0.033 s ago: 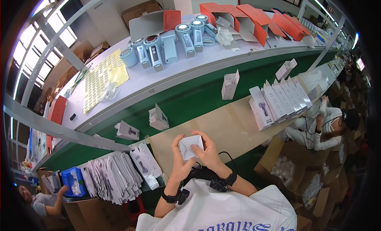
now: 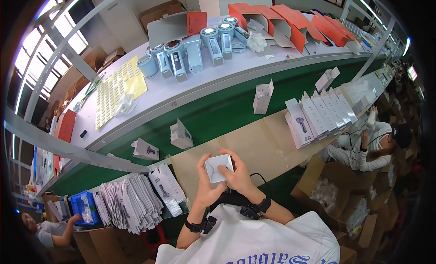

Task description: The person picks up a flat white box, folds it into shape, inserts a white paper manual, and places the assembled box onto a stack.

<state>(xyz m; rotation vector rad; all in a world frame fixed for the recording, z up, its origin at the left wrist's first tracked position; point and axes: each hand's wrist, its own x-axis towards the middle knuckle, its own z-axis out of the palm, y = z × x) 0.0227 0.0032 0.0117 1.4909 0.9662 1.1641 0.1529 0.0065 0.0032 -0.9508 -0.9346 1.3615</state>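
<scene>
Between my two hands is a small white carton, its end facing up with the flaps folded inward to a crossed seam. My left hand wraps the carton's left side. From the right, my right hand grips it with the thumb pressed on the folded flaps. The carton's lower part is hidden by my hands. Beneath them lies a brown cardboard-covered bench top. Just left of my hands rest flat printed cartons, beside a dense row of folded flat cartons.
Standing white cartons line the right of the bench; an open-topped carton stands beyond my hands. Light-blue handheld devices and red boxes occupy the raised shelf. A blue bin is left, a co-worker right.
My hands and the carton keep the same place and grip. At the right, the co-worker's raised hand has shifted slightly; the left co-worker's hand has moved a little too.
</scene>
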